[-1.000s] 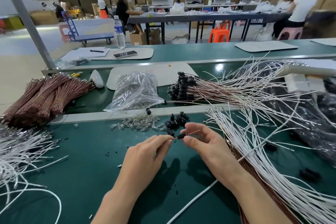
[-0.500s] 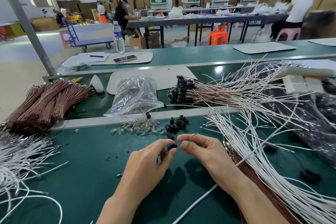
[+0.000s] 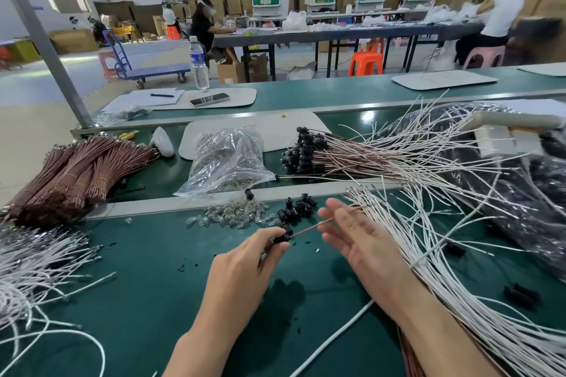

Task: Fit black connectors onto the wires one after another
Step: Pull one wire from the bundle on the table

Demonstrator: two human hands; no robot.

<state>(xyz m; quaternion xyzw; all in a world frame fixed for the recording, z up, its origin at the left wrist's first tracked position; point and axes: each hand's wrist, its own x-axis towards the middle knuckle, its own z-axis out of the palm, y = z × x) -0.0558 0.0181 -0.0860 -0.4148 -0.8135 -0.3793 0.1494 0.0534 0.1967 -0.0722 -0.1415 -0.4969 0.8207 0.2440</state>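
I log: connector pile [image 3: 295,208] on the table [image 3: 147,285], bulbs [image 3: 232,215] just left of it, bag [image 3: 226,159] behind the bulbs, bundled wires [image 3: 76,171] far left, loose wires [image 3: 459,294] right.

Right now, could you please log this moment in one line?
left hand: pinches black connector, brown wire in it | right hand: open beside wire | spare black connectors: piled beyond hands

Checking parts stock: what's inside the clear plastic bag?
The bag holds small clear glassy pieces, heaped at its lower end, much like the loose pieces before it. Creases and glare hide the upper part, so fill and count can't be read.
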